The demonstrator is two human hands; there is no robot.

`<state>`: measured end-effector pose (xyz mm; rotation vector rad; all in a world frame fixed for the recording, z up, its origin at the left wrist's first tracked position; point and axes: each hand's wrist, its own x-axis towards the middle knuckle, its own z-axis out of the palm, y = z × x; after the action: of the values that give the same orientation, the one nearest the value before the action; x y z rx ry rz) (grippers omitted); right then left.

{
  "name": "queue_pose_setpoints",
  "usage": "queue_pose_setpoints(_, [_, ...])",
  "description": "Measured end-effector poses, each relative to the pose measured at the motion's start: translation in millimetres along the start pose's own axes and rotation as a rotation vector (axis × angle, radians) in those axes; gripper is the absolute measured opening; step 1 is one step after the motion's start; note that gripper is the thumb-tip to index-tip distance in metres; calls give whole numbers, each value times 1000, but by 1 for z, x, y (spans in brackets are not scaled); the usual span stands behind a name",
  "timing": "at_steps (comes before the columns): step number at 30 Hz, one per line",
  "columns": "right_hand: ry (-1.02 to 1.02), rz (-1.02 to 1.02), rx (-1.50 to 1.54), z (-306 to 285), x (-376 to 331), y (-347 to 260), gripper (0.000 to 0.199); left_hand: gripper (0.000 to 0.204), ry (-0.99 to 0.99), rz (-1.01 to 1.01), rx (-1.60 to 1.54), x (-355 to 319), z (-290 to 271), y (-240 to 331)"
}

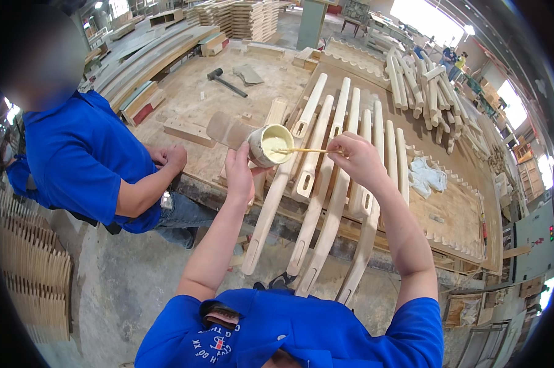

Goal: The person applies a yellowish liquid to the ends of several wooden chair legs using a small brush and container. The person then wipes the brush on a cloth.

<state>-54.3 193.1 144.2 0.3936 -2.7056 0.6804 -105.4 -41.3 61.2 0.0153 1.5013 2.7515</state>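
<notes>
My left hand [240, 172] is closed around a small round cup [268, 147] tilted so its pale yellow, creamy contents show. Between the fingertips of my right hand [355, 158] is a thin wooden stick [310, 150], its far end dipped in the cup. Below and beyond both hands lie several long, pale wooden chair legs or rails [321, 144], side by side, some with oval slots cut near their ends. Several stick out over the table's near edge toward me. A flat brownish piece [226, 129] shows just left of the cup; whether it is joined to it I cannot tell.
A co-worker in a blue shirt [74, 159] stands at the left, hands together by the table edge. On the wooden table [185, 101] lie a black mallet [226, 82], a wood block [189, 131] and a white cloth [427, 175]. More wooden parts [433, 92] are heaped at the far right.
</notes>
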Motion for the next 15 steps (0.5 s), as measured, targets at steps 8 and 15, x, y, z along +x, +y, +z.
queue_pose_setpoints(8, [-251,232,233,-6,14,4,17,24,-39,-38,-26,2,4,-5])
queue_pose_setpoints(15, [-214,294,498,4,8,28,18,27,-68,-127,-159,24,4,-12])
